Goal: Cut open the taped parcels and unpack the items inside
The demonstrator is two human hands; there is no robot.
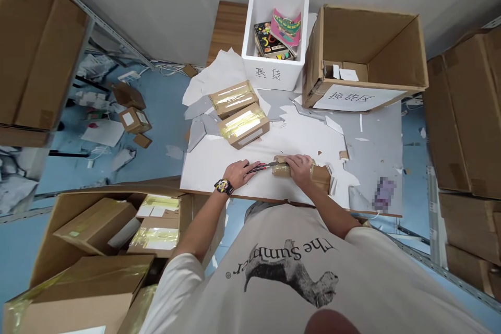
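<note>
A worker bends over a paper-littered desk (381, 130), a small carton (321, 176) lying along its near edge, at six o'clock on the desktop. The left hand (237, 174) is closed around what look like scissors (261, 167), tips pointing toward three o'clock at the carton's taped end; whether they are cutting cannot be told. The right hand (299, 169) grips the carton from above, fingers curled over its top.

Work on this piece appears part-way: glossy tape covers its nine o'clock end, and loose pale flaps or scraps stand at its three o'clock end. Two taped cartons (250, 133) at eleven o'clock from the hands look sealed and untouched, while more parcels fill an open box (129, 188) at eight o'clock. A white foam box (274, 79) holding booklets stands at twelve, a large labelled cardboard box (313, 78) at one.

The left arm reaches in nearly straight from seven o'clock, watch (224, 186) at the wrist; the right forearm slants in from five, back of the hand upward.
</note>
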